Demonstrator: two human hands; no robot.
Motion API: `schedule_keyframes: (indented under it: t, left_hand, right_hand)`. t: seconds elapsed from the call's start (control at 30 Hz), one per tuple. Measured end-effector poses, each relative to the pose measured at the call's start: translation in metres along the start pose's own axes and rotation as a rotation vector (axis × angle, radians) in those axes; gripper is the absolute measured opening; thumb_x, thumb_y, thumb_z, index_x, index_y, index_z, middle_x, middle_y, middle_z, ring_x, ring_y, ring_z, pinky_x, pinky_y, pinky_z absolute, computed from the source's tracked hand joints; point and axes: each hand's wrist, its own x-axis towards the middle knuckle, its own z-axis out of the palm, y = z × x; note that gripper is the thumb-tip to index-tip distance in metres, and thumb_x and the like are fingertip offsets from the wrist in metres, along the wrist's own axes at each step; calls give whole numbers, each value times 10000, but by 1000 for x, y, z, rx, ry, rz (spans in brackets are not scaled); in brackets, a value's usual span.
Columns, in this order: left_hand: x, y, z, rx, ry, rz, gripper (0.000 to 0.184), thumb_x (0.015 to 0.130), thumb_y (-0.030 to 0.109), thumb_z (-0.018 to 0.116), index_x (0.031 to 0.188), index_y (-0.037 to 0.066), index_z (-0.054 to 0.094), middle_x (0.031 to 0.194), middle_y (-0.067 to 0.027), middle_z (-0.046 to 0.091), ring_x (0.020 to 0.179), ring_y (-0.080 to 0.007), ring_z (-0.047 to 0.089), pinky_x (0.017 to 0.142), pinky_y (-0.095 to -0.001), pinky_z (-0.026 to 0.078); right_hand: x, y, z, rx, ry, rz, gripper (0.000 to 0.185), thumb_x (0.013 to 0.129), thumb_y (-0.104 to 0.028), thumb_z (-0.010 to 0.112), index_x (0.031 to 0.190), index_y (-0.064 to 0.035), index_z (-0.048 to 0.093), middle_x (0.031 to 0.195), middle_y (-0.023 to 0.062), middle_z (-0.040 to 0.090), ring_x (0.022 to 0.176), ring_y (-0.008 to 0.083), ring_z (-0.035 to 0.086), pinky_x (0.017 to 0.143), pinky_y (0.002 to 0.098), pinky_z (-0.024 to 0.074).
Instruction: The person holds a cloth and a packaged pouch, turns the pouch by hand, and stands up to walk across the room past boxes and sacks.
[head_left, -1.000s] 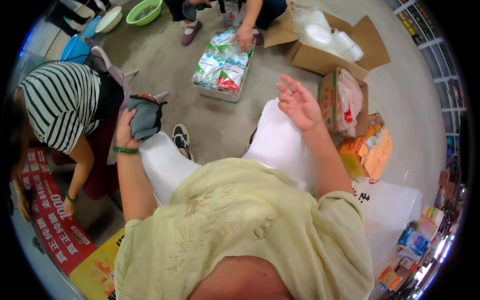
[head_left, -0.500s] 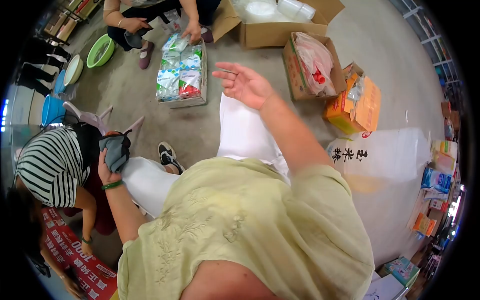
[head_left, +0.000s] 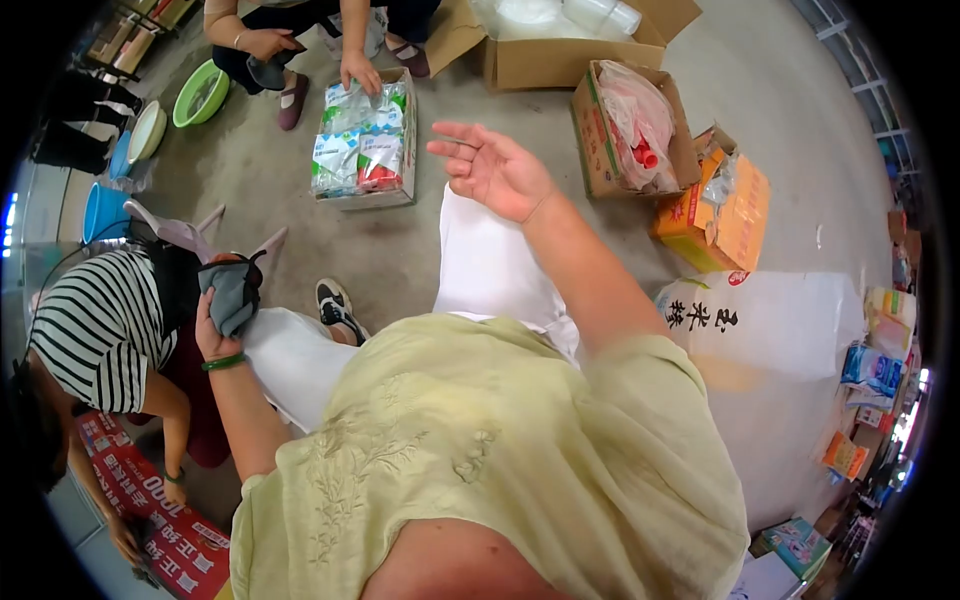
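My left hand (head_left: 212, 325), with a green bangle at its wrist, is closed around a folded grey cloth item (head_left: 232, 290) with black edging, above my left knee. What kind of cloth item it is I cannot make out. My right hand (head_left: 492, 172) rests palm up over my right knee, its fingers apart and a little bent, holding nothing. Beyond it and to the left, a carton (head_left: 378, 198) on the floor is filled with green, white and red plastic packets (head_left: 362, 140). A co-worker's hand (head_left: 360, 72) touches the packets at its far edge.
At the back stand a large open carton (head_left: 570, 65) of clear plastic, a carton with a pink bag (head_left: 635, 115) and an orange box (head_left: 740, 205). A white sack (head_left: 770, 320) lies right. Beside me on the left, a person in a striped top (head_left: 105, 315) bends over a red banner (head_left: 150, 505).
My head view has shifted slightly. The co-worker's hand at the carton has moved a little, and the packet under it lies lower. The person on the left has drawn an arm in. My hands stay nearly still.
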Motion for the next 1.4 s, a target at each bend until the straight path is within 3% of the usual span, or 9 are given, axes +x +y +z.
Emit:
schedule_keyframes:
  t: [0.17, 0.27, 0.3, 0.5, 1.17, 1.4]
  left_hand:
    - [-7, 3, 10, -37, -111, -68, 295, 900, 166, 478, 1154, 18, 503, 1077, -138, 605, 945, -283, 608, 837, -370, 501]
    - [-8, 4, 6, -71, -76, -8, 328, 882, 128, 478, 1188, 9, 478, 1142, -152, 574, 1007, -288, 587, 878, -375, 482]
    - [-9, 3, 13, -44, -39, 34, 307, 894, 133, 474, 1175, 11, 485, 1072, -137, 605, 920, -273, 618, 801, -370, 517]
    - [-9, -1, 6, -86, -58, 114, 259, 905, 164, 480, 1118, 21, 515, 1044, -122, 616, 894, -243, 623, 773, -340, 520]
    - [-4, 1, -8, -115, -94, 59, 258, 898, 137, 483, 1141, 54, 503, 1042, -99, 614, 896, -231, 621, 771, -328, 516]
    - [-7, 2, -3, -96, -28, 38, 275, 892, 146, 493, 1149, 52, 512, 1067, -117, 611, 936, -259, 615, 819, -367, 507]
  right_hand:
    - [3, 1, 3, 41, -3, 15, 457, 934, -295, 428, 1294, -13, 421, 1173, 119, 539, 752, 123, 442, 672, 250, 401]
    - [6, 2, 0, 40, -23, 32, 446, 936, -300, 424, 1280, -17, 435, 1181, 107, 537, 764, 125, 455, 680, 262, 405]
    - [7, 2, 0, 45, -14, 33, 443, 938, -297, 422, 1280, -17, 435, 1176, 108, 536, 761, 127, 449, 679, 264, 402]
    - [8, 0, 5, 25, 40, 54, 431, 952, -295, 398, 1278, -16, 441, 1151, 107, 540, 738, 135, 413, 663, 268, 385]
    - [9, -1, 4, 23, 68, 37, 408, 955, -287, 402, 1253, -14, 459, 1161, 116, 543, 733, 135, 406, 666, 258, 385]
    - [7, -1, 3, 13, 60, 17, 421, 941, -292, 426, 1257, -15, 454, 1148, 103, 545, 724, 125, 411, 650, 249, 393]
